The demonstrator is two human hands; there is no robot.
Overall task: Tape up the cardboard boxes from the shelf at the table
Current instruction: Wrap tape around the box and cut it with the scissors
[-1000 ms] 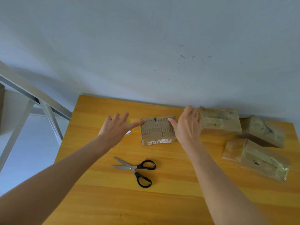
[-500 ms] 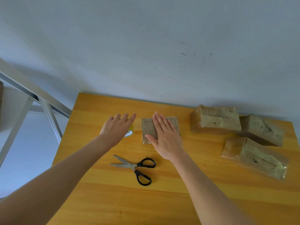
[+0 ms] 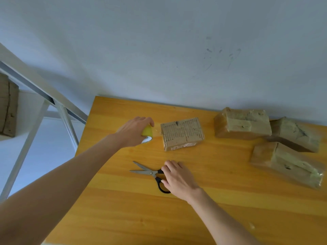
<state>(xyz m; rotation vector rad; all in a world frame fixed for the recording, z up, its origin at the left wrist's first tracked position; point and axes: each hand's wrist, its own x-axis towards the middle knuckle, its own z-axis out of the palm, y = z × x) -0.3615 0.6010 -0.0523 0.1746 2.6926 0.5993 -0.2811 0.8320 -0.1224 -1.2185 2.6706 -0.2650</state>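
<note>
Nearest, on the orange-yellow wooden bench [image 3: 123, 218], the right hand [image 3: 178, 179] has left the box top, where it lay flat half a second ago. It now sits on the black-handled steel scissors [image 3: 150, 173]. Its grip is curled over the handles, with the fingers covering the upper loop and the thumb against the lower one. The scissors lie where they lay before, blades slightly parted and pointing left.

Farther in, the left hand [image 3: 131, 132], which was spread open over the bench earlier, now has its grip closed round the roll of yellow tape [image 3: 147, 132] (only a yellow wedge and a scrap of white label show under the fingers). Whether the roll rests on the bench or is lifted off it I cannot tell.

Just right of the roll, the small brown corrugated cardboard box [image 3: 182, 134] sits on the bench with neither hand touching it, a white label on its near side.

Well apart to the right, three tape-wrapped cardboard boxes [image 3: 242, 125] cluster by the far edge, unmoved. At far left stands a white metal shelf frame [image 3: 65, 119], and behind everything is a pale grey wall [image 3: 159, 50].
</note>
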